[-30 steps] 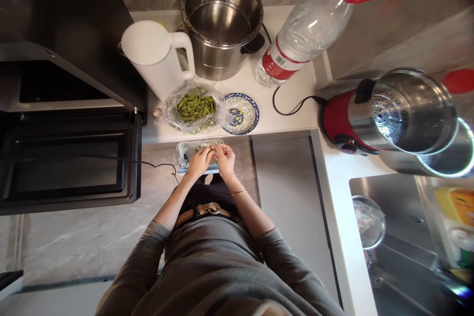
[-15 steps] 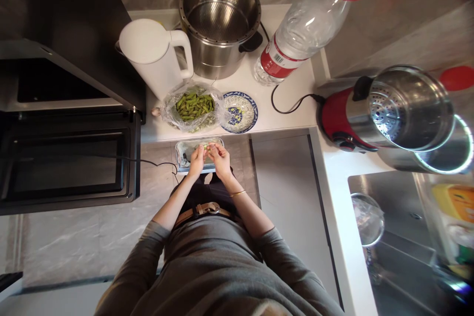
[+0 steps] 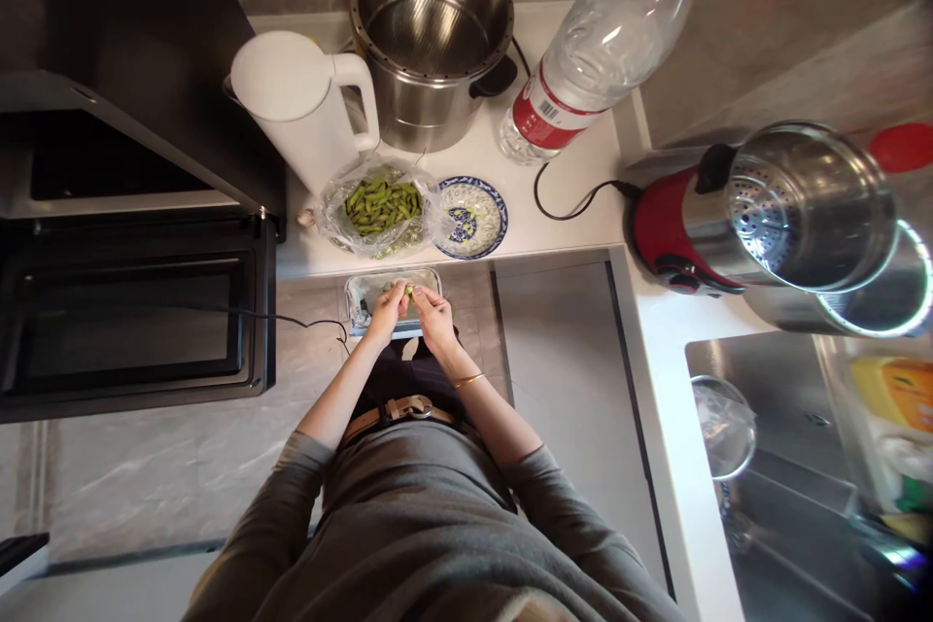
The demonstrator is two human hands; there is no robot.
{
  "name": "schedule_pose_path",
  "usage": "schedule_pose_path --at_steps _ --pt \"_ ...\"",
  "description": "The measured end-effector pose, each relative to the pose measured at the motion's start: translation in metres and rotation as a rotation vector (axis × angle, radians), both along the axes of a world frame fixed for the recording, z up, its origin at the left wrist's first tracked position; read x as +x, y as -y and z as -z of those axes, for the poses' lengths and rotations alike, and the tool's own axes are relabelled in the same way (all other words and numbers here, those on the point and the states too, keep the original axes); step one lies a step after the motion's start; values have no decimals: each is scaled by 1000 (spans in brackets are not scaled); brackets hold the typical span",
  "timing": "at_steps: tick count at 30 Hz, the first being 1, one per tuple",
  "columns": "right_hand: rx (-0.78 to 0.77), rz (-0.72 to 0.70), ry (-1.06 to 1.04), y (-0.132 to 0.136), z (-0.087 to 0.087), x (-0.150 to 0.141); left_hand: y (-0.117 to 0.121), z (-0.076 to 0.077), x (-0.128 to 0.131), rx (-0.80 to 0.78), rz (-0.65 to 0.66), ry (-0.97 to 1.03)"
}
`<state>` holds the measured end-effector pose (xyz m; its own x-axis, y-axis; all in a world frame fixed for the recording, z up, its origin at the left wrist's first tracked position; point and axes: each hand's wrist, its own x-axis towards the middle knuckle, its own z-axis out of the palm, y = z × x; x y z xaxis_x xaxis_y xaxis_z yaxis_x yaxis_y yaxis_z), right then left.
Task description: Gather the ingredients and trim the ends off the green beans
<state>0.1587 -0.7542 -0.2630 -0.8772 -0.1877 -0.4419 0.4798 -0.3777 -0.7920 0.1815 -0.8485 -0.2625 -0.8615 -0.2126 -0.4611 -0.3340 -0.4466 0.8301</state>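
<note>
My left hand [image 3: 389, 313] and my right hand [image 3: 435, 318] meet in front of the counter, fingertips pinched on a small green bean pod [image 3: 408, 290]. Fingers partly hide the pod, so whether it is split cannot be seen. Just below the hands is a pale rectangular bin [image 3: 357, 286] with a lined rim. On the counter ahead, a clear plastic bag [image 3: 333, 214] lies open around a heap of green bean pods [image 3: 383, 207]. To its right, a blue-and-white patterned plate [image 3: 494, 212] carries a few small green beans.
Behind the bag stand a white jug [image 3: 292, 117] and a steel pot [image 3: 430, 107]. A large water bottle [image 3: 561, 102] leans in view at right, near a red-and-steel cooker [image 3: 671, 224] and a sink [image 3: 779, 437]. An open oven door [image 3: 138, 321] juts out left.
The fingers have shifted slightly around the pod, and the two hands are a little closer at the tips. The counter items appear slightly higher in the view.
</note>
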Motion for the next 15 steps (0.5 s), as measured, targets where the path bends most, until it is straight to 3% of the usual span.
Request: schedule_pose_path --at_steps 3,9,15 --pt "30 11 2 2 -1 3 3 -1 -1 -19 72 29" --pt "-2 54 36 6 -8 2 -1 -4 -3 -444 34 -89" --pt "12 -29 -46 5 -13 -1 2 -3 -6 -534 44 -92"
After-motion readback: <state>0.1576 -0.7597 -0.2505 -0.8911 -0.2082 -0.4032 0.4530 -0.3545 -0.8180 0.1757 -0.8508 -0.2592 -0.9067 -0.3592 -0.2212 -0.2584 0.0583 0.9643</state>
